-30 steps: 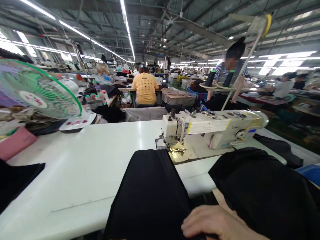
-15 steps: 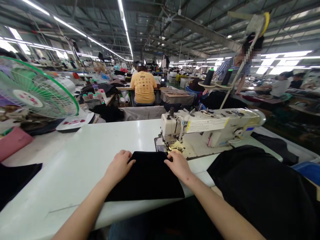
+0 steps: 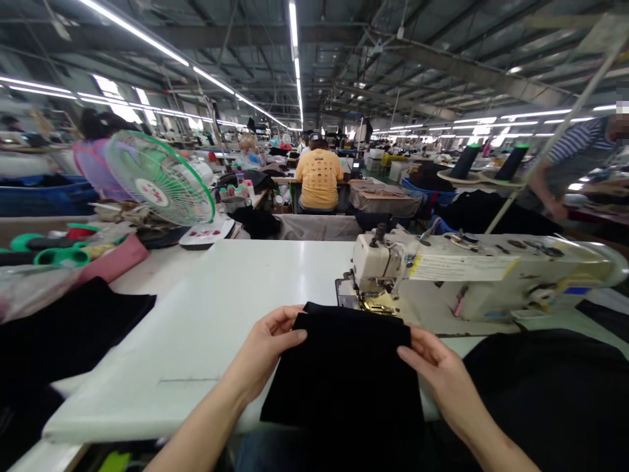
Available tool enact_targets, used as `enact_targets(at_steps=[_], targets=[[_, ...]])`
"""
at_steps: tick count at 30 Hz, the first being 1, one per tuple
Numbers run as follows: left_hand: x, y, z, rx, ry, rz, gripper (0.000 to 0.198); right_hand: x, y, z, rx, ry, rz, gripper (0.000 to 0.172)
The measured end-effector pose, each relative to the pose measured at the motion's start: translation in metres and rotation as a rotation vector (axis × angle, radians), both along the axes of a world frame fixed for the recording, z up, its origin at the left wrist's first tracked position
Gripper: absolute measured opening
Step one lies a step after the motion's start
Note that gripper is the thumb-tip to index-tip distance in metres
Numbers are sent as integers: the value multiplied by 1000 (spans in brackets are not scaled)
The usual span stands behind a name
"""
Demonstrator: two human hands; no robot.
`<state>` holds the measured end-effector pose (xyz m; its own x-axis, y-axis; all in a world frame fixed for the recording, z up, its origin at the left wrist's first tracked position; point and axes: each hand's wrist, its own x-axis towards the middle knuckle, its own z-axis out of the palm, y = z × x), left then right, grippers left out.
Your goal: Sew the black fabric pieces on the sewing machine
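A black fabric piece [image 3: 348, 367] lies on the white sewing table [image 3: 236, 295], just in front of the sewing machine [image 3: 472, 275]. My left hand [image 3: 268, 347] pinches its upper left corner between thumb and fingers. My right hand [image 3: 435, 370] grips its right edge, thumb on top. The piece's far edge sits close to the machine's presser foot [image 3: 376, 305].
A green-rimmed fan [image 3: 160, 178] stands at the back left, with a pink pad [image 3: 115, 259] and green scissors [image 3: 54, 255] beside it. More black cloth lies at the left [image 3: 63, 328] and right [image 3: 550, 393]. A person in a yellow shirt [image 3: 319, 178] sits ahead; a person in stripes [image 3: 574, 160] stands right.
My view has swung left. Both hands slid back from the presser foot and now grip the black piece at its sides, drawn nearer to me.
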<state>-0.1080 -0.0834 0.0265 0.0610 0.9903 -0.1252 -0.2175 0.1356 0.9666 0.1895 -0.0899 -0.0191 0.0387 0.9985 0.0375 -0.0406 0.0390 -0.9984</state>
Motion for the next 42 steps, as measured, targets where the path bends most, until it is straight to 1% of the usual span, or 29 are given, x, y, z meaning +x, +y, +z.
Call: enact_targets(at_steps=[4,7,11,13,15,19,24,29,36,40,42], targets=[[14,-6,8,123,20,94,16,16,-4,-4,-59,22,-202,42],[19,-7,11,202,66,155,17,19,-1,-5,-58,37,-288,44],[26,-5,13,297,164,261,16,15,2,1,-46,131,-380,38],[30,-4,14,282,161,327,18,12,1,6,-41,199,-377,34],[34,-2,15,232,117,375,22,10,-1,11,-34,248,-374,33],[39,1,18,185,77,430,26,10,-3,18,-50,280,-411,38],[41,2,20,218,113,434,25,12,-3,20,-30,264,-387,36],[44,1,22,271,173,444,22,11,-2,22,-7,279,-406,33],[45,0,26,331,246,482,20,10,-1,27,-2,259,-418,37],[45,3,23,338,280,487,21,11,0,28,17,231,-405,35],[44,5,19,331,251,503,23,10,-1,30,35,227,-381,32]])
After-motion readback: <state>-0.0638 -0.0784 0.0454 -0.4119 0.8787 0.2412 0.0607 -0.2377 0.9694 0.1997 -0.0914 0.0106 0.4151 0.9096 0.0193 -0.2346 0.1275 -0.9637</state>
